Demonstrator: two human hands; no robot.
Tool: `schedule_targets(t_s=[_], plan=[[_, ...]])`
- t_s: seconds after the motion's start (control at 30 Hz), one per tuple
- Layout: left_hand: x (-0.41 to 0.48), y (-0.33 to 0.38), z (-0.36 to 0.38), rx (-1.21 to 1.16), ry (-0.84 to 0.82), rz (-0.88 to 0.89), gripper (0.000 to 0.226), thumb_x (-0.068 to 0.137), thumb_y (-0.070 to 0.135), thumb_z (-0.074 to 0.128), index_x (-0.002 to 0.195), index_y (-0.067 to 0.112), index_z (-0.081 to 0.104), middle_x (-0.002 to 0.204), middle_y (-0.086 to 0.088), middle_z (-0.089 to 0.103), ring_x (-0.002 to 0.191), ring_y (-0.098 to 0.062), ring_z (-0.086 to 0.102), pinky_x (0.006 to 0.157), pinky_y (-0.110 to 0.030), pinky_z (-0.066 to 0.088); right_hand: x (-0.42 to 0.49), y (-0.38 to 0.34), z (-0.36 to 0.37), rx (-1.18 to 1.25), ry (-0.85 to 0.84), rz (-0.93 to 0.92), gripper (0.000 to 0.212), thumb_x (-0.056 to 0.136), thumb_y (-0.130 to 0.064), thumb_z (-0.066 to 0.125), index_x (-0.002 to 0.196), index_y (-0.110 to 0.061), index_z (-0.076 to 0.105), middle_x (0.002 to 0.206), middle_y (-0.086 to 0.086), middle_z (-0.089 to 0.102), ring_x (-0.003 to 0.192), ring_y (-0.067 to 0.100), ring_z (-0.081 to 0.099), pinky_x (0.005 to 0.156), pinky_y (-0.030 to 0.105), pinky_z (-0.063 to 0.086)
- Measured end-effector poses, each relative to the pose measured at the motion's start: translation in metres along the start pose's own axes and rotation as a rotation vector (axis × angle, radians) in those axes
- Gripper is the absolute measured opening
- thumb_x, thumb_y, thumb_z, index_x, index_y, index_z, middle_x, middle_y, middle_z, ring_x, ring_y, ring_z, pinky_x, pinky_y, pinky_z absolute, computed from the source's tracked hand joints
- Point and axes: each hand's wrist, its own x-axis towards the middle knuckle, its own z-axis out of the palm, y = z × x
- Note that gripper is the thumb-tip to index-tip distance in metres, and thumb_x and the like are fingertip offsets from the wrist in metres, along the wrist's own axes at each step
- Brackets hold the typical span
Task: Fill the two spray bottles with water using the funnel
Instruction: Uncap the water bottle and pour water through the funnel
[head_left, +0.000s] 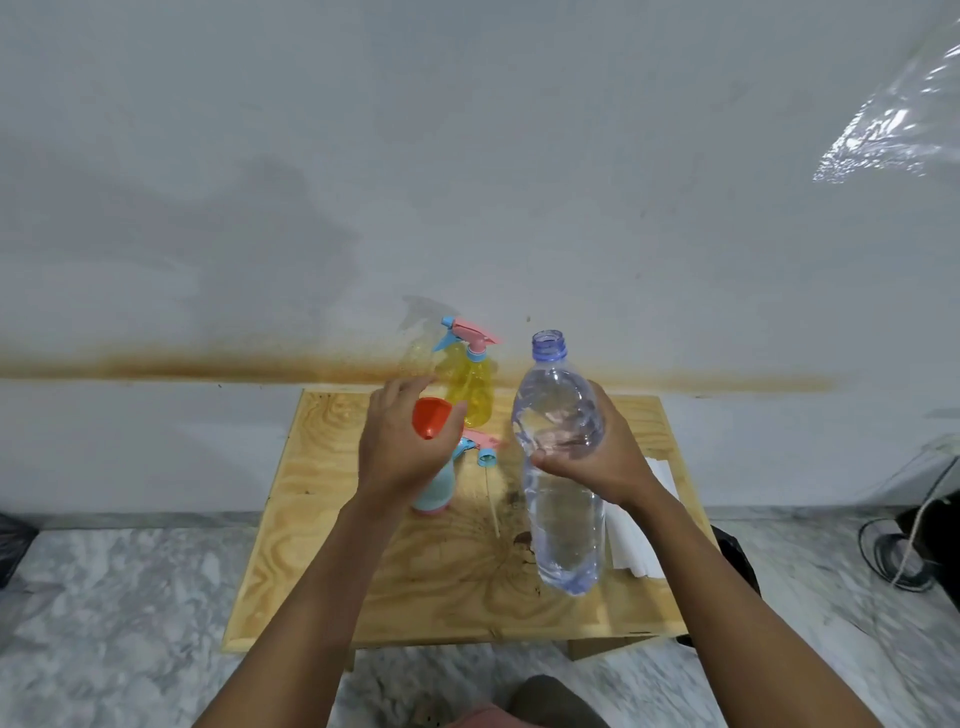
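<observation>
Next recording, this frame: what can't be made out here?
All in the head view:
- Blue bottle: its mouth is hidden by the left hand and the funnel.
- White sheets: mostly hidden behind the water bottle and the right hand; what they are is unclear.
- Yellow bottle: fill level is too small and blurred to read.
</observation>
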Motion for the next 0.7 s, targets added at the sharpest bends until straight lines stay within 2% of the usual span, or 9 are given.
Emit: schedule_targets(t_s=[0.07, 0.17, 0.23, 0.33, 0.4, 0.47, 0.53, 0.6, 0.7], plan=[[0.001, 0.026, 0.009, -0.201, -0.123, 0.047, 0.060, 0.080, 0.056, 0.067, 0.132, 0.029, 0.059, 0.116, 0.014, 0.058, 0.104, -0.003, 0.055, 0.087, -0.028, 0.052, 0.001, 0.005, -0.005, 0.026, 0.084, -0.013, 0.094, 0.056, -0.043, 0.094, 0.137, -0.041, 0.047, 0.133, -0.018, 0.058, 0.124, 0.009, 0.058, 0.101, 0.047, 0.052], [0.006, 0.065, 0.029, -0.345, -0.350, 0.063, 0.082, 0.069, 0.063, 0.069, 0.142, 0.032, 0.049, 0.128, 0.015, 0.055, 0.114, 0.000, 0.054, 0.092, -0.021, 0.047, 0.009, 0.011, -0.010, 0.057, 0.192, -0.026, 0.090, 0.060, -0.022, 0.095, 0.135, -0.036, 0.048, 0.129, -0.013, 0.062, 0.119, 0.012, 0.063, 0.094, 0.049, 0.056], [0.014, 0.087, 0.042, -0.356, -0.440, 0.073, 0.083, 0.069, 0.055, 0.080, 0.143, 0.032, 0.049, 0.133, 0.016, 0.055, 0.120, 0.001, 0.053, 0.098, -0.019, 0.044, 0.017, 0.016, -0.012, 0.091, 0.230, -0.052, 0.088, 0.061, -0.011, 0.094, 0.135, -0.028, 0.048, 0.126, -0.007, 0.064, 0.115, 0.015, 0.066, 0.090, 0.044, 0.058], [0.030, 0.108, 0.060, -0.396, -0.409, 0.050, 0.057, 0.074, 0.029, 0.089, 0.124, 0.035, 0.062, 0.116, 0.017, 0.066, 0.104, 0.006, 0.062, 0.090, -0.015, 0.050, 0.030, 0.027, -0.018, 0.091, 0.231, -0.065, 0.087, 0.062, -0.006, 0.093, 0.134, -0.024, 0.048, 0.122, -0.012, 0.065, 0.113, 0.013, 0.066, 0.089, 0.033, 0.057], [0.040, 0.113, 0.071, -0.398, -0.378, 0.038, 0.043, 0.076, 0.021, 0.088, 0.106, 0.041, 0.064, 0.100, 0.020, 0.069, 0.091, 0.012, 0.062, 0.079, -0.009, 0.050, 0.039, 0.037, -0.022, 0.087, 0.204, -0.056, 0.088, 0.063, -0.012, 0.094, 0.135, -0.026, 0.046, 0.124, -0.010, 0.065, 0.115, 0.016, 0.066, 0.093, 0.040, 0.057], [0.048, 0.114, 0.080, -0.398, -0.376, 0.026, 0.045, 0.076, 0.016, 0.086, 0.097, 0.048, 0.063, 0.092, 0.021, 0.070, 0.087, 0.011, 0.063, 0.075, -0.008, 0.050, 0.048, 0.047, -0.027, 0.087, 0.180, -0.032, 0.090, 0.063, -0.018, 0.096, 0.136, -0.025, 0.045, 0.125, -0.006, 0.065, 0.114, 0.018, 0.066, 0.094, 0.046, 0.056], [0.052, 0.113, 0.089, -0.399, -0.372, 0.006, 0.046, 0.076, 0.016, 0.086, 0.101, 0.048, 0.063, 0.097, 0.020, 0.071, 0.093, 0.006, 0.065, 0.082, -0.013, 0.054, 0.055, 0.055, -0.029, 0.080, 0.182, -0.022, 0.089, 0.062, -0.018, 0.096, 0.135, -0.024, 0.045, 0.121, -0.012, 0.065, 0.112, 0.014, 0.067, 0.093, 0.041, 0.057], [0.054, 0.111, 0.100, -0.373, -0.367, 0.007, 0.047, 0.077, 0.020, 0.086, 0.114, 0.040, 0.066, 0.109, 0.017, 0.071, 0.104, 0.002, 0.065, 0.092, -0.020, 0.054, 0.060, 0.061, -0.030, 0.064, 0.187, -0.040, 0.088, 0.061, -0.019, 0.096, 0.133, -0.020, 0.046, 0.120, -0.015, 0.062, 0.112, 0.010, 0.065, 0.092, 0.034, 0.057], [0.058, 0.109, 0.111, -0.339, -0.336, 0.016, 0.048, 0.078, 0.024, 0.085, 0.119, 0.037, 0.064, 0.117, 0.017, 0.068, 0.109, 0.005, 0.061, 0.097, -0.021, 0.052, 0.071, 0.067, -0.033, 0.042, 0.174, -0.068, 0.087, 0.062, -0.027, 0.095, 0.133, -0.020, 0.046, 0.126, -0.008, 0.057, 0.114, 0.010, 0.063, 0.091, 0.031, 0.056]])
